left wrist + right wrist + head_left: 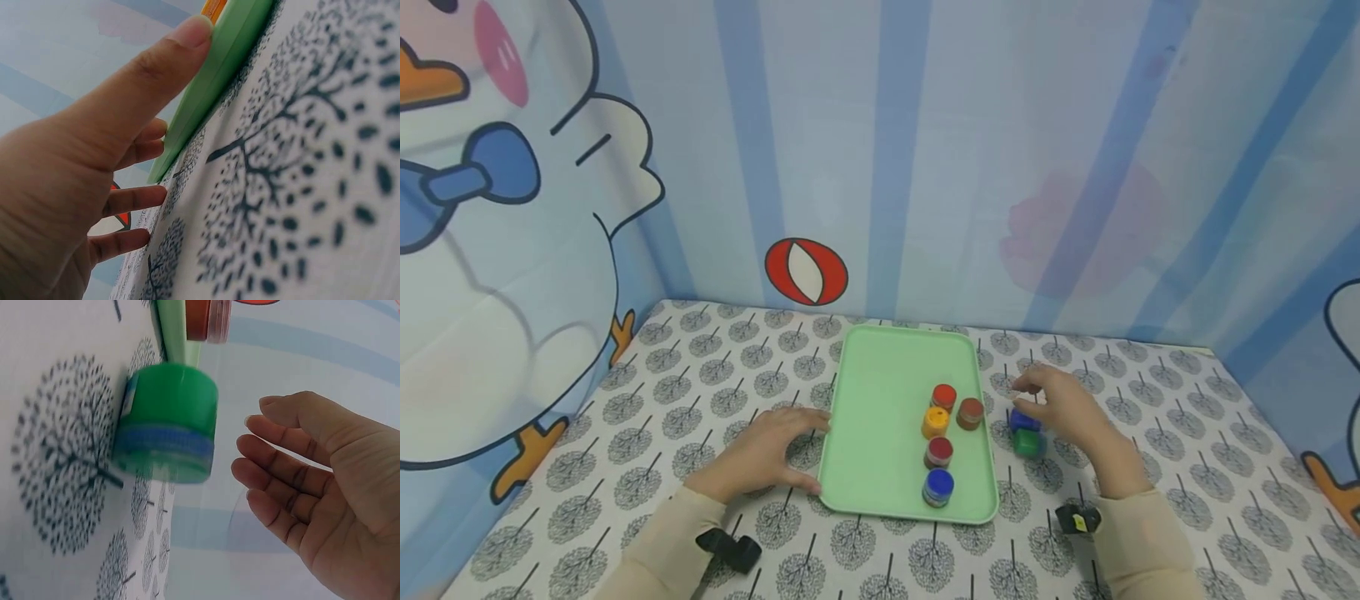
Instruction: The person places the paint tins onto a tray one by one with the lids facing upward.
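My left hand [771, 450] is at the left rim of a light green tray [872, 392], thumb and fingers spread and relaxed. Its thumb tip overlaps the rim in the left wrist view. Right of the tray, my right hand [1067, 408] hovers beside two small jars, fingers loosely bent and nothing in them. One jar has a green lid [175, 394] and lies on its side on the cloth. Just behind it is a blue jar [1022, 421], partly hidden by the green one.
Several small lidded jars stand on the tray's right half: red [943, 396], brown [971, 412], orange [936, 422], dark red [938, 452] and blue [937, 487]. A tree-patterned cloth [715, 400] covers the table. A printed curtain [925, 167] hangs behind it.
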### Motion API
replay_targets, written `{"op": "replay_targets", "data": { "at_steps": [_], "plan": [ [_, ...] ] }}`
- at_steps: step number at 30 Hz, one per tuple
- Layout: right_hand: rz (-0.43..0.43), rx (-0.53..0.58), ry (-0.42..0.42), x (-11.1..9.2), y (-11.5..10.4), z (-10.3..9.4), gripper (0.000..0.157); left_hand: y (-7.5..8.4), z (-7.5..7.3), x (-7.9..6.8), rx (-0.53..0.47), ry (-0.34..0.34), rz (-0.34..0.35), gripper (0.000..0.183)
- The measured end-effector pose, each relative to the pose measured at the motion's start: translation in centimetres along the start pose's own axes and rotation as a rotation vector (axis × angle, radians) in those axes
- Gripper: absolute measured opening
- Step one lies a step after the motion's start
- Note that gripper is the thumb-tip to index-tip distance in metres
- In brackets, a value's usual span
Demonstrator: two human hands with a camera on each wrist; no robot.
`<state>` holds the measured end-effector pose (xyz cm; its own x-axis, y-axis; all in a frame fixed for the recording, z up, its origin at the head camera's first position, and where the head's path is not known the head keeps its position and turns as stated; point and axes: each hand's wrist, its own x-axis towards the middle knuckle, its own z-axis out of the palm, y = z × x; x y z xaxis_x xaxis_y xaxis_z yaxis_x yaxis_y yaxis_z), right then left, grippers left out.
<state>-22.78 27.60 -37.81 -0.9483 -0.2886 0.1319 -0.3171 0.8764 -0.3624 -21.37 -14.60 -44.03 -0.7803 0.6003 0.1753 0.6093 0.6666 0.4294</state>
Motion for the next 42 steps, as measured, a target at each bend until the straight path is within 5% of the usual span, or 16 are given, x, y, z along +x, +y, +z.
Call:
{"op": "replay_targets", "data": {
  "at_steps": [25, 42],
  "plan": [
    [0.041, 0.004, 0.006, -1.6, 2.4, 0.1, 0.026, 0.3, -0.3, 0.0, 0.003, -0.002, 0.001, 0.084],
    [0.076, 0.049, -0.087, -1.4, 3.1, 1.2, 0.027, 0.5, -0.4, -0.1, 0.006, -0.008, -0.008, 0.082]
  ]
}}
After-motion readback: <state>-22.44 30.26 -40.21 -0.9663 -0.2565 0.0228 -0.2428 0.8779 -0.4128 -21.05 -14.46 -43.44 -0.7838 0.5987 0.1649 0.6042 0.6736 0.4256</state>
